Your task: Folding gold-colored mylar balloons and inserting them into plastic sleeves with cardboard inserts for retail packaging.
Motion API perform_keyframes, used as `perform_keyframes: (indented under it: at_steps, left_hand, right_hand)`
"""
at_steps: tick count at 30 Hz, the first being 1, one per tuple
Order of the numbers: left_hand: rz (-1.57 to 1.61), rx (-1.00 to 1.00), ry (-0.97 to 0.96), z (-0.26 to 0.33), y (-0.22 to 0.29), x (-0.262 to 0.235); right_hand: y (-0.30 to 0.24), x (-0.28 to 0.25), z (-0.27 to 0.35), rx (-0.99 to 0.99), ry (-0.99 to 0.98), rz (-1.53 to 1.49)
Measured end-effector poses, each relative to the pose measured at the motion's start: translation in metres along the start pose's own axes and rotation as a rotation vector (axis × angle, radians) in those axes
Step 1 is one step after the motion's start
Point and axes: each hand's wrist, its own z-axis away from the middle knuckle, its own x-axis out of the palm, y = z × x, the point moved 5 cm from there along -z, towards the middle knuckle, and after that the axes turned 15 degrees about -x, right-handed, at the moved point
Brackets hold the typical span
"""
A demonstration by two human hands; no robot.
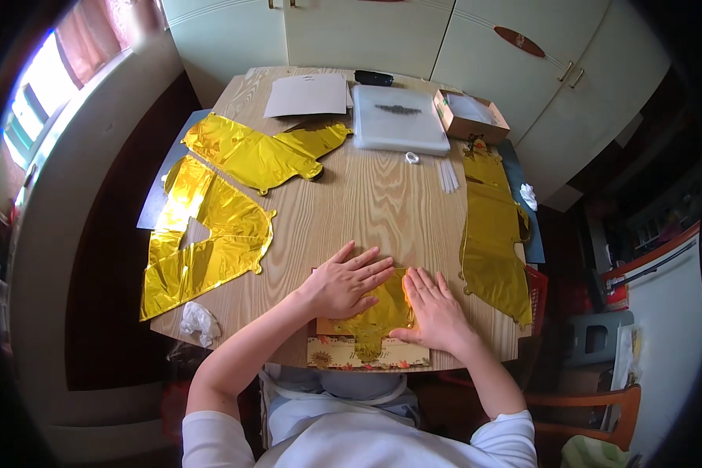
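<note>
A flat gold foil balloon (388,309), folded small, lies at the table's near edge on a printed card (335,352) with a leaf-patterned border. My left hand (347,282) rests on the foil's upper left part, fingers stretched out and palm down. Against the foil's right edge lies my right hand (437,313), also flat with extended fingers. Neither hand grips anything. To the left are two more flat gold foil balloons, a triangular one with a hole (230,226) and one farther back (249,152). Another gold foil balloon (495,234) stretches along the right edge.
At the back are a pale cardboard sheet (308,95), a stack of clear plastic bags (398,129), a black object (374,78) and an open cardboard box (476,117). A white ring (412,157) and thin strips (448,176) lie nearby. Crumpled tissue (200,324) sits front left.
</note>
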Motion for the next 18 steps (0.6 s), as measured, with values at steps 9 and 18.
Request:
perform_keyframes:
  at_steps: [9,18]
  left_hand:
    - [0.024,0.006,-0.027,0.000,-0.001,0.002]
    - [0.081,0.018,-0.057,-0.001,-0.005,0.002]
  right_hand:
    - [-0.045,-0.014,-0.014,-0.149,0.219,-0.088]
    - [-0.043,-0.010,-0.021,-0.037,0.301,-0.091]
